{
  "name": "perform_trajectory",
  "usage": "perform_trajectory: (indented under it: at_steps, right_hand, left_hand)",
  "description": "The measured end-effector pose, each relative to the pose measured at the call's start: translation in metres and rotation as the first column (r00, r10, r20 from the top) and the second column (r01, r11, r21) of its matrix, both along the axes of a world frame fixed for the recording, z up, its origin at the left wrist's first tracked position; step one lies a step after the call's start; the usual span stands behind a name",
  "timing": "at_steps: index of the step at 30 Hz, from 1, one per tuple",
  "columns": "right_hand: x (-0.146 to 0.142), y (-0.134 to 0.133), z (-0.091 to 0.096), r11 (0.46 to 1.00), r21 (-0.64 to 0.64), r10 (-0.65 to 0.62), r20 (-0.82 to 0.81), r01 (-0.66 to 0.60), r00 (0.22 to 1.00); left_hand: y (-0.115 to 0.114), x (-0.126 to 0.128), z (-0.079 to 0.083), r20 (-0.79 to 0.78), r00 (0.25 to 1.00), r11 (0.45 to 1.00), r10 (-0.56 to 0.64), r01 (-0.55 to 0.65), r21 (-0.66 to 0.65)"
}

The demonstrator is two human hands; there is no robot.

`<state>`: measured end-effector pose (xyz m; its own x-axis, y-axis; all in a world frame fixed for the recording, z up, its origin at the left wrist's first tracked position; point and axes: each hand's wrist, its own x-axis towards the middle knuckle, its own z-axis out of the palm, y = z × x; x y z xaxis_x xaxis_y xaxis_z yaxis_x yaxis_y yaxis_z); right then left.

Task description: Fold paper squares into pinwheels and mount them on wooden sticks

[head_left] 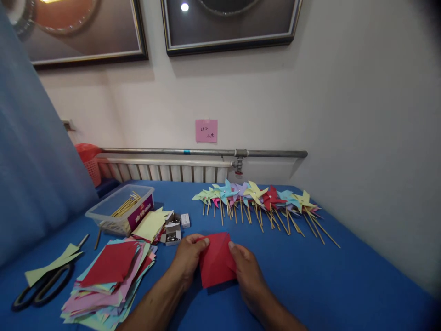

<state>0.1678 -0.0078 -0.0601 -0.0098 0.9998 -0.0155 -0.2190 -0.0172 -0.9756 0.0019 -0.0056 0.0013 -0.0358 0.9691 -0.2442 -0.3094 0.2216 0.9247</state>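
A red paper square with crease lines is held up just over the blue table, near its front. My left hand pinches its upper left corner between thumb and fingers. On the other side, my right hand grips the upper right edge, thumb on top. To the left of my hands lies a stack of coloured paper squares, a red sheet uppermost. Small boxes of metal pins stand just beyond my left hand.
Several finished paper pinwheels on sticks lie along the back right. A clear plastic box holds wooden sticks at the left. Black-handled scissors rest under green paper strips. A blue curtain hangs at the left edge.
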Motion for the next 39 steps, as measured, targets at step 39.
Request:
perform_trajectory:
  at_steps: [39]
  right_hand:
    - [0.003,-0.006,0.033,0.994,-0.109,-0.043,-0.139,0.028,0.989]
  left_hand:
    - [0.001,0.003,-0.013,-0.047,0.999,1.0,-0.025,0.026,0.016]
